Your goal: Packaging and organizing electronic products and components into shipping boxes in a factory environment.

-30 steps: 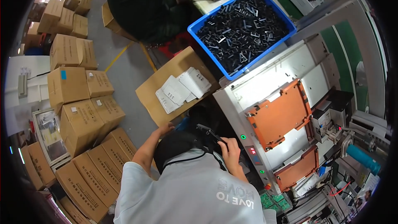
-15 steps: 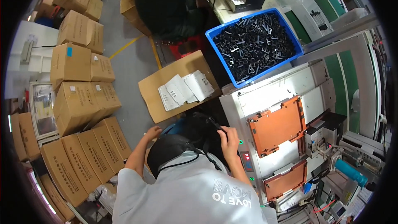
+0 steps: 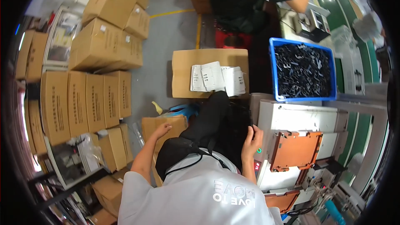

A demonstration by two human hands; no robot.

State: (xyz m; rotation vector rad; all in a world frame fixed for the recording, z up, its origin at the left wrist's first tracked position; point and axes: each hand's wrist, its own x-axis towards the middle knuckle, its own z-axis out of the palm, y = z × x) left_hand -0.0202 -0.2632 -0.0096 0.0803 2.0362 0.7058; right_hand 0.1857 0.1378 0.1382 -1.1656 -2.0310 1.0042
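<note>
My left hand [image 3: 163, 130] hangs over an open cardboard box [image 3: 151, 122] beside my leg, its fingers loosely curled with nothing visible in them. On the other side, my right hand [image 3: 253, 139] is closed near the front of a white machine [image 3: 266, 129], just above a lit green button [image 3: 259, 150]. Whatever it may hold is hidden against the dark cloth beside it. Beyond my knee, several white flat plates [image 3: 212, 76] lie overlapping on a cardboard-topped surface [image 3: 183, 75]. Two orange-brown fixture plates [image 3: 296, 151] sit on the machine to my right.
A blue bin [image 3: 273, 68] full of small black parts stands at the far right. A co-worker in dark clothes [image 3: 239, 0] sits ahead, by a small device [image 3: 312, 25]. Stacked cartons [image 3: 85, 104] line the left. A blue item [image 3: 185, 110] lies by my leg.
My view has turned to the right, so the room appears rotated. My right hand has moved away from the black strap-like thing at my lap toward the machine's front. The left stays curled.
</note>
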